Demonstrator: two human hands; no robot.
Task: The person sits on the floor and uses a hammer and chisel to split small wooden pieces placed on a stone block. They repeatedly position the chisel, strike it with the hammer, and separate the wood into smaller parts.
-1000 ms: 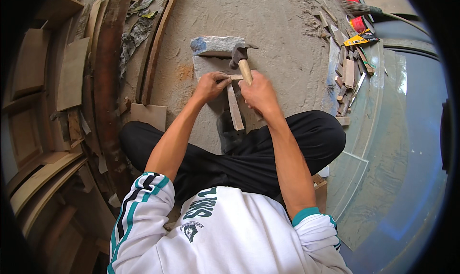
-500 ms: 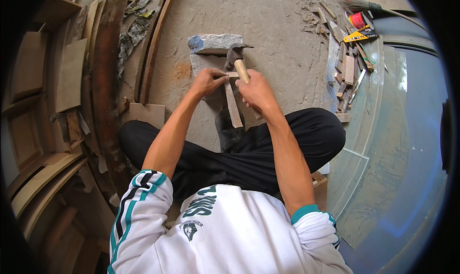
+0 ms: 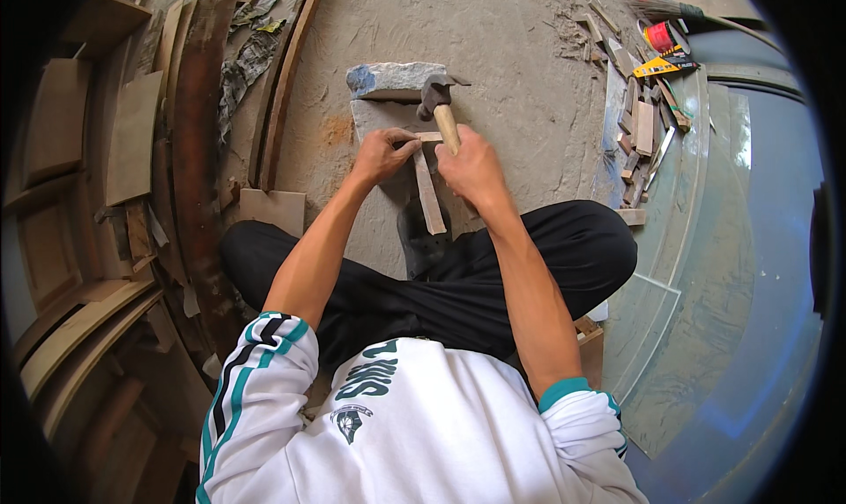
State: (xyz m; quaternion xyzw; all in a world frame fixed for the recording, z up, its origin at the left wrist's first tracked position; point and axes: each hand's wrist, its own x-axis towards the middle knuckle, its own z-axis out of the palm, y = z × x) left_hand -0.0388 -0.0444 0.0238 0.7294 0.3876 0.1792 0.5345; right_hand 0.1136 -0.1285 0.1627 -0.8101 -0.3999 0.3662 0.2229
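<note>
My right hand [image 3: 474, 165] is wrapped round the wooden handle of a claw hammer [image 3: 447, 127], whose dark metal head is just beyond my fingers. My left hand [image 3: 386, 154] pinches a narrow wooden strip [image 3: 429, 196] near its far end, where a short wooden crosspiece [image 3: 430, 137] meets it. Any nail between these fingertips is too small to make out. The strip points back toward my crossed legs. Beneath the work lies a flat grey slab [image 3: 374, 116], and a rough stone block [image 3: 397, 81] with a blue patch sits at its far edge.
Long boards [image 3: 286, 81] and stacked wooden panels [image 3: 132, 143] line the left side. To the right are a pile of wood offcuts [image 3: 643, 129], a yellow-handled saw [image 3: 665, 65], a red spool [image 3: 656, 37], a broom [image 3: 665, 9] and large glass sheets [image 3: 705, 213].
The hammer head has shifted slightly to the right and turned a little, with my right hand on its handle. My left hand stays at the wood, nearly still.
</note>
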